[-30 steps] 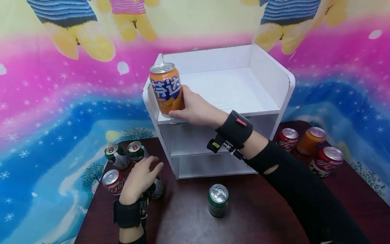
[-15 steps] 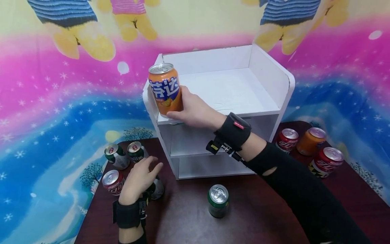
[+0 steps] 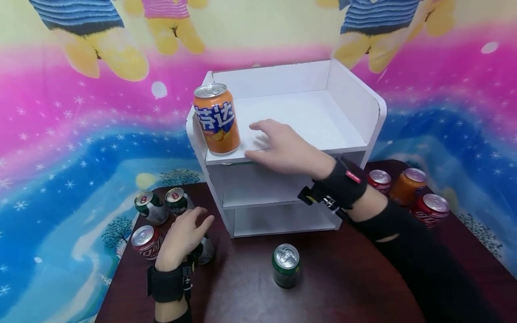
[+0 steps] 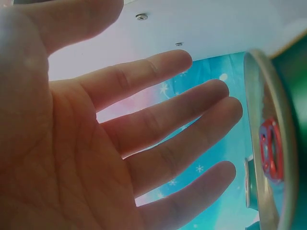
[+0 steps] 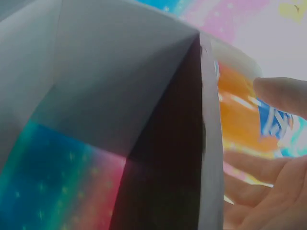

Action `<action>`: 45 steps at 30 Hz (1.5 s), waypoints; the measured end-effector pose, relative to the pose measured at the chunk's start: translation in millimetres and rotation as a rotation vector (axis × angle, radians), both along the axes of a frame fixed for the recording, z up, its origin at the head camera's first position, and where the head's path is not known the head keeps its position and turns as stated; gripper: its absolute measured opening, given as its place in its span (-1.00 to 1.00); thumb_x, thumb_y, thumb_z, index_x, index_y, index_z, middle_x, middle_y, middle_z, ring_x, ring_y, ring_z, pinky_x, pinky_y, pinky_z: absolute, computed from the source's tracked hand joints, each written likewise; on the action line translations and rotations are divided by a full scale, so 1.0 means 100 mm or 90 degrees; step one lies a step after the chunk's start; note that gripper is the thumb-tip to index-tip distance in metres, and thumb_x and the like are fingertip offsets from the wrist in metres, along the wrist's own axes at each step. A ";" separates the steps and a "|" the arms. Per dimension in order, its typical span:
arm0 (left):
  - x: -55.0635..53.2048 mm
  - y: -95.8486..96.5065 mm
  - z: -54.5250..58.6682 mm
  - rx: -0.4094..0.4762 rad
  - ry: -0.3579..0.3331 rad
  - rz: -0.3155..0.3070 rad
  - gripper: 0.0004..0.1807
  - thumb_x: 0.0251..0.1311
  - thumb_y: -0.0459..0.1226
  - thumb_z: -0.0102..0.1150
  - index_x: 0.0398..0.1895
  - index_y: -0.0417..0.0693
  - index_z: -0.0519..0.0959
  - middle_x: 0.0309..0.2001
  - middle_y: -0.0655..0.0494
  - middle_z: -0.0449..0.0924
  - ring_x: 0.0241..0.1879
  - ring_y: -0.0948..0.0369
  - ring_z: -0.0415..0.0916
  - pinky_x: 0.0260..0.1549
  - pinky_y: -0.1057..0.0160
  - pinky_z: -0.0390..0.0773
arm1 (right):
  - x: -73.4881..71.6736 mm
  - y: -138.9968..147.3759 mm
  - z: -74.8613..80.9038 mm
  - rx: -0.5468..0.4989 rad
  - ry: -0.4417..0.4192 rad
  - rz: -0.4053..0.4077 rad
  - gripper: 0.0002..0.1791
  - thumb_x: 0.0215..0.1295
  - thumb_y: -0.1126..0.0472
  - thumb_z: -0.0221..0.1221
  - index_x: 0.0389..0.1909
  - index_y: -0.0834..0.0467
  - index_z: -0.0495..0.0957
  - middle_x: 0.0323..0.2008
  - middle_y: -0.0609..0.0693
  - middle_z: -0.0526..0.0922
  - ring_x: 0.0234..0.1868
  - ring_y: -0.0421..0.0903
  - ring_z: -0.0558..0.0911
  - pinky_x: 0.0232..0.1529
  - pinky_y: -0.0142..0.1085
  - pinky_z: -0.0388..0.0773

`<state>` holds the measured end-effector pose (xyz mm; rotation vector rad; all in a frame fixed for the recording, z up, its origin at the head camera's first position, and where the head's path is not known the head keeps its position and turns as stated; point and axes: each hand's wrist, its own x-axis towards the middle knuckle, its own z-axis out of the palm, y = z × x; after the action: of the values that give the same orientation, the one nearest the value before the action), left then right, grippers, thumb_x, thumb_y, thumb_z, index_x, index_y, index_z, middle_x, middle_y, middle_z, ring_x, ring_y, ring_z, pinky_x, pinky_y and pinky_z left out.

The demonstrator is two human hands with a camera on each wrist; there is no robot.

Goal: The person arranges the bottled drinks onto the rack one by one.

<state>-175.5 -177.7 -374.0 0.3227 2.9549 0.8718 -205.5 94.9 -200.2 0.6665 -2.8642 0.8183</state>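
Observation:
An orange soda can (image 3: 218, 123) stands upright at the front left of the white shelf's top board (image 3: 299, 116). Just right of it, apart from the can in the head view, is my right hand (image 3: 284, 150), its thumb and fingers spread with nothing between them. The right wrist view shows the orange can (image 5: 240, 105) beyond the thumb. Low on the left, my left hand (image 3: 181, 237) hovers over a can (image 3: 207, 251) that it partly hides. In the left wrist view the left hand's fingers (image 4: 158, 120) are spread and loose, with a green can's lid (image 4: 268, 143) beside them.
Two green-topped cans (image 3: 151, 207) and a red can (image 3: 146, 242) stand at the table's left. A green can (image 3: 286, 265) stands in front of the shelf. Red cans (image 3: 432, 210) and another orange can (image 3: 409, 185) are at the right, partly behind my right arm.
My right hand has let go of the orange can and drawn back to the right. The can stays standing on the top board. My left hand has kept its place.

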 end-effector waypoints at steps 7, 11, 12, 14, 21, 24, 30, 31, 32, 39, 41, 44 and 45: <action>0.03 -0.01 -0.01 -0.006 -0.002 0.012 -0.48 0.36 0.02 -0.04 0.18 -0.16 0.45 0.11 -0.19 0.46 0.09 -0.08 0.41 -0.01 -0.12 0.42 | 0.16 0.46 -0.04 0.006 0.089 0.064 -0.54 0.25 0.07 0.23 0.10 0.23 0.50 0.05 0.08 0.52 0.04 -0.01 0.48 0.08 -0.10 0.39; 0.05 -0.01 -0.03 -0.006 -0.001 0.012 -0.49 0.36 0.02 -0.04 0.18 -0.16 0.45 0.11 -0.18 0.46 0.09 -0.08 0.41 -0.01 -0.12 0.42 | 0.30 0.72 -0.08 0.006 0.108 0.079 -0.57 0.24 0.13 0.25 0.10 0.21 0.51 0.04 0.06 0.53 0.03 0.02 0.51 0.03 -0.06 0.45; 0.06 -0.01 -0.04 -0.006 -0.003 0.013 -0.48 0.36 0.01 -0.04 0.18 -0.16 0.45 0.11 -0.18 0.46 0.09 -0.08 0.41 0.00 -0.12 0.42 | 0.34 0.77 -0.09 0.003 0.110 0.080 -0.57 0.24 0.14 0.26 0.10 0.20 0.51 0.04 0.05 0.53 0.03 0.02 0.51 0.02 -0.06 0.46; 0.07 -0.01 -0.05 -0.009 -0.005 0.016 -0.48 0.36 0.01 -0.04 0.18 -0.17 0.45 0.11 -0.18 0.46 0.10 -0.07 0.41 0.00 -0.12 0.42 | 0.42 0.85 -0.12 0.001 0.116 0.087 -0.57 0.23 0.15 0.27 0.11 0.19 0.52 0.06 0.04 0.53 0.05 0.01 0.50 0.01 -0.05 0.47; 0.09 -0.02 -0.06 -0.011 0.007 0.015 -0.48 0.35 0.03 -0.04 0.17 -0.16 0.46 0.10 -0.17 0.47 0.06 -0.06 0.44 -0.05 -0.10 0.45 | 0.65 1.11 -0.25 0.010 0.181 0.118 -0.54 0.16 0.23 0.32 0.11 0.12 0.53 0.09 -0.03 0.52 0.04 -0.13 0.52 -0.21 -0.33 0.55; 0.10 -0.02 -0.05 -0.010 0.007 0.015 -0.48 0.35 0.04 -0.05 0.17 -0.13 0.46 0.09 -0.15 0.47 0.04 -0.04 0.46 -0.07 -0.09 0.46 | 0.72 1.22 -0.36 0.017 0.181 0.137 -0.54 0.16 0.24 0.31 0.11 0.10 0.52 0.08 -0.05 0.53 0.01 -0.16 0.54 -0.23 -0.40 0.52; 0.10 -0.03 -0.08 -0.013 0.008 0.023 -0.50 0.35 0.04 -0.04 0.16 -0.12 0.47 0.06 -0.13 0.49 -0.04 0.01 0.50 -0.13 -0.04 0.50 | 0.82 1.44 -0.74 0.030 0.063 0.130 -0.60 0.25 0.16 0.24 0.12 0.06 0.51 0.02 -0.12 0.56 -0.02 -0.19 0.53 -0.11 -0.26 0.54; 0.10 -0.03 -0.08 -0.012 0.009 0.023 -0.50 0.35 0.03 -0.04 0.16 -0.12 0.47 0.05 -0.12 0.49 -0.06 0.01 0.50 -0.14 -0.04 0.50 | 0.83 1.48 -0.81 0.027 0.032 0.124 -0.61 0.28 0.14 0.22 0.12 0.06 0.50 0.02 -0.13 0.57 -0.01 -0.17 0.53 -0.09 -0.22 0.54; 0.10 -0.04 -0.08 -0.012 0.010 0.023 -0.50 0.35 0.03 -0.04 0.16 -0.12 0.47 0.05 -0.12 0.50 -0.06 0.01 0.51 -0.14 -0.03 0.50 | 0.85 1.52 -0.89 0.022 0.000 0.117 -0.62 0.30 0.12 0.19 0.12 0.06 0.50 0.02 -0.13 0.57 -0.01 -0.17 0.54 -0.09 -0.22 0.54; 0.05 -0.07 -0.06 -0.012 0.022 0.013 -0.50 0.36 0.04 -0.06 0.15 -0.12 0.48 0.02 -0.11 0.52 -0.09 0.02 0.52 -0.17 -0.02 0.51 | 0.87 1.72 -1.40 -0.045 -0.153 0.066 -0.55 0.37 0.07 0.11 0.18 0.22 0.43 0.02 0.05 0.58 -0.09 -0.16 0.60 -0.16 -0.31 0.56; 0.03 -0.08 -0.05 -0.013 0.027 0.008 -0.50 0.36 0.04 -0.05 0.14 -0.12 0.48 0.01 -0.11 0.52 -0.11 0.03 0.53 -0.19 -0.01 0.52 | 0.86 1.76 -1.53 -0.064 -0.185 0.043 -0.52 0.37 0.05 0.11 0.19 0.24 0.41 0.02 0.08 0.57 -0.09 -0.13 0.61 -0.17 -0.34 0.55; 0.02 -0.09 -0.04 -0.010 0.036 -0.003 -0.50 0.36 0.05 -0.05 0.13 -0.12 0.49 -0.01 -0.10 0.53 -0.14 0.04 0.53 -0.21 0.00 0.52 | 0.84 1.80 -1.68 -0.086 -0.227 0.025 -0.50 0.37 0.02 0.10 0.20 0.24 0.40 0.02 0.10 0.57 -0.09 -0.07 0.61 -0.19 -0.38 0.54; 0.02 -0.10 -0.04 -0.009 0.038 -0.005 -0.50 0.35 0.05 -0.04 0.13 -0.11 0.49 -0.02 -0.09 0.53 -0.14 0.04 0.53 -0.21 0.01 0.52 | 0.83 1.81 -1.72 -0.093 -0.236 0.024 -0.50 0.37 0.02 0.10 0.19 0.25 0.40 0.01 0.11 0.56 -0.09 -0.05 0.61 -0.19 -0.38 0.54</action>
<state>-173.1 -187.3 -378.4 0.3652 3.0110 0.8551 -122.0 275.6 -372.4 0.6078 -3.0744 1.2637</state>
